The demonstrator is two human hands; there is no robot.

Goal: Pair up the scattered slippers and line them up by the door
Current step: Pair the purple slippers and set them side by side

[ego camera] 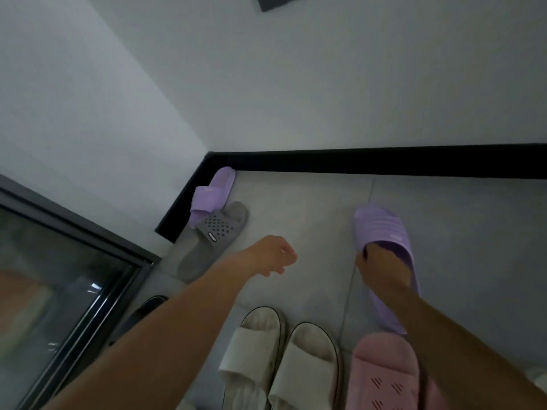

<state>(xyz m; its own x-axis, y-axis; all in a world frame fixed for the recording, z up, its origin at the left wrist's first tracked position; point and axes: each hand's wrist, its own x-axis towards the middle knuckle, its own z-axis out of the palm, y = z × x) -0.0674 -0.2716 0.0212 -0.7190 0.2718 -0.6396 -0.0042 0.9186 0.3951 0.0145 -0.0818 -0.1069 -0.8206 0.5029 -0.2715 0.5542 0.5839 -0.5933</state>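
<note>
The right hand (381, 266) is closing its grip on the strap of a purple slipper (384, 232) at 3 o'clock on the floor (473, 232), while its mate (211, 192) is lying at 11 o'clock in the corner, overlapping a lone grey slipper (211, 241). The left hand (273, 255) is hovering loosely curled and empty. Only the white pair (281, 350) at 6 o'clock is looking matched, with a pink slipper (384, 374) beside it, so most of the pairing is still waiting.

Pale grey floor tiles (310, 196) with thin grout lines run to a glossy black skirting board (370, 162) that turns the far left corner under plain white walls (296, 84). On the near left stands a dark metal-framed glass door (59, 276), reflective. A dark grey rectangular object (276, 2) sits high on the far wall, cut off.
</note>
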